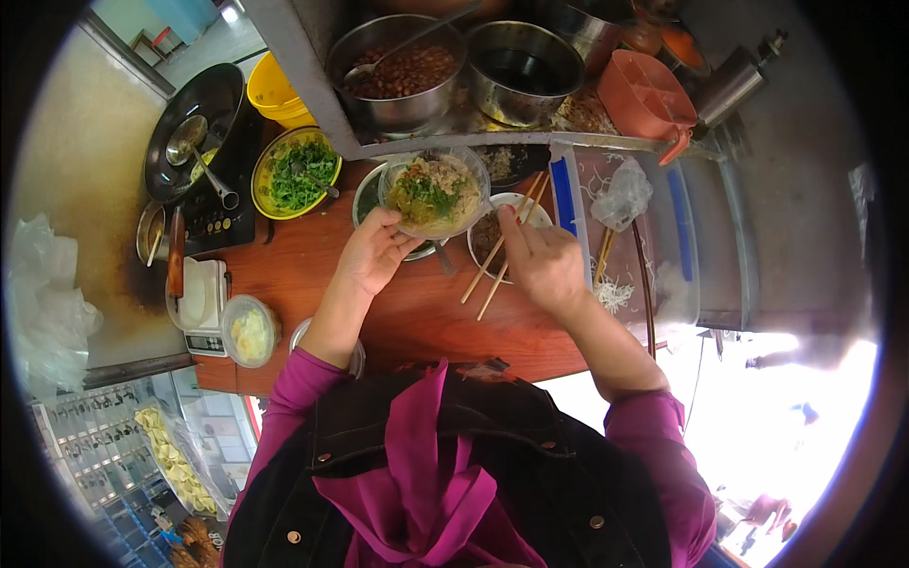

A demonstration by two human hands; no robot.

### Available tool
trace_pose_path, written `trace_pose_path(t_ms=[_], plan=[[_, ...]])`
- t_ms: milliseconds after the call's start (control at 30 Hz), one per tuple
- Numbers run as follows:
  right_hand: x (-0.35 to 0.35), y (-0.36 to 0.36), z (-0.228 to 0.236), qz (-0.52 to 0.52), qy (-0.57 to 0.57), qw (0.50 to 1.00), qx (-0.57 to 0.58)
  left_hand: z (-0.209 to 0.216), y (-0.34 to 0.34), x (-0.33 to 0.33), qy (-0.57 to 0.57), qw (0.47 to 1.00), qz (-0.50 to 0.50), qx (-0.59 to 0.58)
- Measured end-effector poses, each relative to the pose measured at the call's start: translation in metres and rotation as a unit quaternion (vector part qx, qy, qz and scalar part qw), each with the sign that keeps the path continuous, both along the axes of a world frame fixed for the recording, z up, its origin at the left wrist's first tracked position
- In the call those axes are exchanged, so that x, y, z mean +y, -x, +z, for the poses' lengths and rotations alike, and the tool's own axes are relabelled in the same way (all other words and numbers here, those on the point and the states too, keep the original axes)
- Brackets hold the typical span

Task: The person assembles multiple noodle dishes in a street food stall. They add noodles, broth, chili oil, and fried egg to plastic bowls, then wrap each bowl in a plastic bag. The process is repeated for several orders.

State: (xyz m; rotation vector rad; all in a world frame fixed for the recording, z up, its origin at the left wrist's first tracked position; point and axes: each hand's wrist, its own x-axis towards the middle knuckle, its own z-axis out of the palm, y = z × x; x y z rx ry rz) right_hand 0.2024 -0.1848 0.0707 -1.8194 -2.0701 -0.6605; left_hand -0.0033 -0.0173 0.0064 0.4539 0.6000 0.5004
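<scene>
My left hand (376, 248) grips a clear plastic bowl (409, 223) by its near left side, raised over the table. In the bowl lie noodles (460, 206) topped with chopped greens (428, 191) and a pale minced topping. My right hand (544, 256) is closed beside the bowl's right rim; a short pale streak shows at its fingertips, too small to name. Under that hand, a pair of wooden chopsticks (491, 275) lies across a white bowl (543, 216) of dark brown food. Another round container (365, 197) is partly hidden beneath the held bowl.
A shelf edge (436, 144) crosses above the table, carrying a pot of beans (398, 112), a pot of dark liquid (524, 80) and a pink basket (644, 90). Leftward are a yellow bowl of greens (298, 175), a wok (213, 99), a scale (206, 343) and a clear tub (251, 331).
</scene>
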Motion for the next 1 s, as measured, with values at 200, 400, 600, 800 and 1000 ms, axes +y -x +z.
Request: trace_pose_path(t_ms=[200,400,600,800,1000], plan=[[0.052,-0.058,-0.041,-0.203,0.139,0.963,0.106,-0.007,0.005,-0.001,-0.014,1.0,0.004,0.008],[0.108,-0.091,-0.087,-0.179,0.135,0.897,0.381,-0.009,0.024,-0.003,-0.019,1.0,0.014,-0.005],[0.081,-0.098,-0.084,-0.226,0.143,0.724,0.636,-0.01,0.031,-0.003,-0.039,0.998,0.033,0.02],[0.066,-0.103,-0.061,-0.217,0.106,0.623,0.744,-0.006,0.021,-0.004,-0.027,0.998,0.036,0.039],[0.035,-0.083,-0.004,-0.13,0.1,0.577,0.8,-0.002,0.014,-0.004,-0.027,0.998,0.039,0.048]])
